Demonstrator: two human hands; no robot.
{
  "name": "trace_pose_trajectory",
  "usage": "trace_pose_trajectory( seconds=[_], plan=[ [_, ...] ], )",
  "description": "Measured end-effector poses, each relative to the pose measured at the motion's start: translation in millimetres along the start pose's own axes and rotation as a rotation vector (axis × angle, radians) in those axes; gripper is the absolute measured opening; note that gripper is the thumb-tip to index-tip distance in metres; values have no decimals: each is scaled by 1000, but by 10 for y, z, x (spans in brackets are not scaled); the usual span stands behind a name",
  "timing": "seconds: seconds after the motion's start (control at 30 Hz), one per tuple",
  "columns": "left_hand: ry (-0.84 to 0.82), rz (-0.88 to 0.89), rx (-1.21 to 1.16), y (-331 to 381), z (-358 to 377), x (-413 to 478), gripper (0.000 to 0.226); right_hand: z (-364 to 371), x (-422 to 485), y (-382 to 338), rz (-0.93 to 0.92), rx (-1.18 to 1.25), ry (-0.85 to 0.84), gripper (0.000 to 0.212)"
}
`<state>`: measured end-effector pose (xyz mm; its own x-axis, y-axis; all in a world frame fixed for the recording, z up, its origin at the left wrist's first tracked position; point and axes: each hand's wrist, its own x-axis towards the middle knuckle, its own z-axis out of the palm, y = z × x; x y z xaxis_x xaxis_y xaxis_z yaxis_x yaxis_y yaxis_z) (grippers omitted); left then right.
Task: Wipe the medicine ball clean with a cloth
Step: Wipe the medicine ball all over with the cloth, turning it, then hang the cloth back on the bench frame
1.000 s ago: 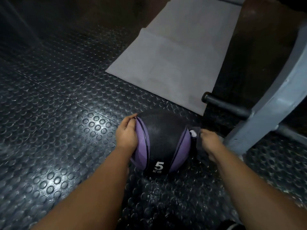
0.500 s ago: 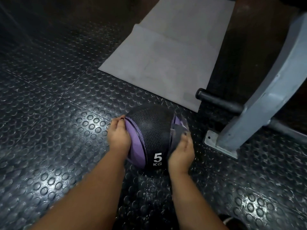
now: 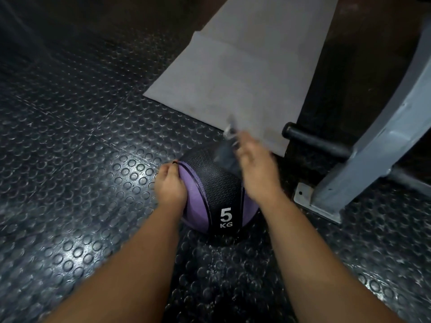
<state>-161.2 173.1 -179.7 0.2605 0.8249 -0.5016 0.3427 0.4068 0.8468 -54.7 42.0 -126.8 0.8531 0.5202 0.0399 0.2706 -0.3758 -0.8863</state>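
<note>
A dark studded rubber floor (image 3: pixel 70 159) fills the left. On it, low in the middle, sits the medicine ball (image 3: pixel 214 185), black with purple sides and marked 5 KG. The left hand (image 3: pixel 169 190) holds its purple left side, fingers curved round it. The right hand (image 3: pixel 256 169), blurred, lies on the ball's upper right and grips a crumpled grey cloth (image 3: pixel 227 148), one end poking up past the fingertips. Behind lies a grey mat (image 3: pixel 245 73). To the right are a black bar (image 3: pixel 314 141) and a grey metal frame (image 3: pixel 384 136).
</note>
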Motion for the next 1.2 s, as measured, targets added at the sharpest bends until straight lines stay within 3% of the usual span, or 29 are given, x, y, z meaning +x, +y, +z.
trace_pose_trajectory(
  seconds=[0.07, 0.17, 0.27, 0.33, 0.4, 0.47, 0.57, 0.67, 0.73, 0.83, 0.93, 1.0, 1.07, 1.2],
  plan=[
    [6, -4, -5, 2, 8, 7, 25, 125, -7, 220, 29, -203, -79, 35],
    [11, -11, 21, 56, 47, 0, 27, 123, 106, 358, 71, 29, -5, 33],
    [15, 3, 45, 62, 79, -61, 27, -6, 275, 620, 398, 136, 9, 31],
    [23, 16, 28, 54, 89, -82, 24, -122, 154, 904, 582, 42, -18, 28],
    [26, 10, 1, 21, 60, -46, 21, -190, -134, 1177, 673, -121, -125, 29],
    [25, -21, 1, -2, 21, -21, 23, -209, -446, 1384, 732, -120, -148, 29],
    [26, -25, 16, -29, -34, 19, 30, -271, -676, 1423, 903, 189, 62, 29],
    [19, -23, 18, -7, -54, 17, 26, -570, -489, 1164, 1036, 430, 254, 51],
    [48, 44, 59, 17, -73, -14, 26, -890, -327, 875, 1005, 479, 142, 55],
    [94, 160, 163, 183, -79, -162, 25, -1288, -190, 440, 917, 460, -163, 55],
    [22, 280, 249, 354, -14, -301, 25, -1541, -69, 208, 793, 130, -368, 28],
    [-97, 325, 340, 430, 33, -352, 24, -1681, -1, -3, 695, -160, -391, 3],
    [-201, 314, 459, 468, 57, -374, 30, -1817, 90, -224, 637, -311, -359, 10],
    [-267, 298, 624, 491, 6, -396, 48, -2003, 243, -563, 573, -280, -260, 12]
  ],
)
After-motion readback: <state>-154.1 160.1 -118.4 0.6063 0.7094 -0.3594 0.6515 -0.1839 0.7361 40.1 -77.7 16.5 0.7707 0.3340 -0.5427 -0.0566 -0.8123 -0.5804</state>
